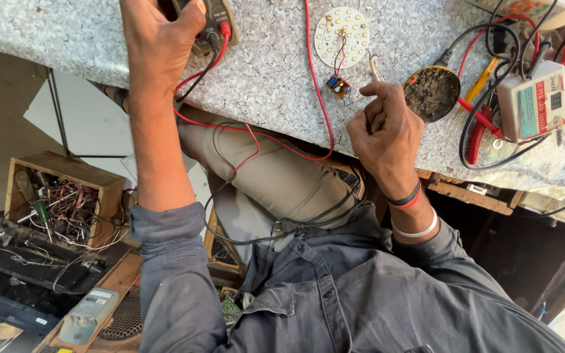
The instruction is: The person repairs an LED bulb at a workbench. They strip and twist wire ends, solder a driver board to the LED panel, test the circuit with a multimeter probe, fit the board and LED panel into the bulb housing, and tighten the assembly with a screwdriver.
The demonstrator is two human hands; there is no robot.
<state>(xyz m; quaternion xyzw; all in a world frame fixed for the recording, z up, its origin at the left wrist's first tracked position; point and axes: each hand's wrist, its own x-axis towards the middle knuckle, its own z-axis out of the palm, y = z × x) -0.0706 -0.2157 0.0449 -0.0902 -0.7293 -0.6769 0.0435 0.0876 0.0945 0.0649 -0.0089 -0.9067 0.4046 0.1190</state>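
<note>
- Resting on top of a multimeter (212, 19) at the far edge of the speckled worktop (269, 78), the left hand (158, 46) spreads over the meter's body, thumb curled toward the face; it presses or steadies the meter more than it grips it, probably so the leads stay put.
- Plugged into the meter's lower end, a red lead (315, 98) and a black lead (207, 65) loop off the worktop's edge and across the person's lap, slack enough to reach across the bench.
- Curled into a loose fist near the worktop's edge, the right hand (382, 131) has its fingertips pinched together; something thin may sit between them, but I cannot tell what, if anything, it holds.
- Just beyond that hand lies a round white LED disc (341, 36), face up, tied by short wires to a small driver board (339, 85) beside it.
- To the right sits a round, grimy tin (431, 93), open and within easy reach.
- Farther right stands a boxy white tester (531, 101) with a teal label panel and a dark display window, ringed by tangled cables.
- Down on the left, a wooden box (60, 196) holds scrap wires and a green-handled screwdriver.
</note>
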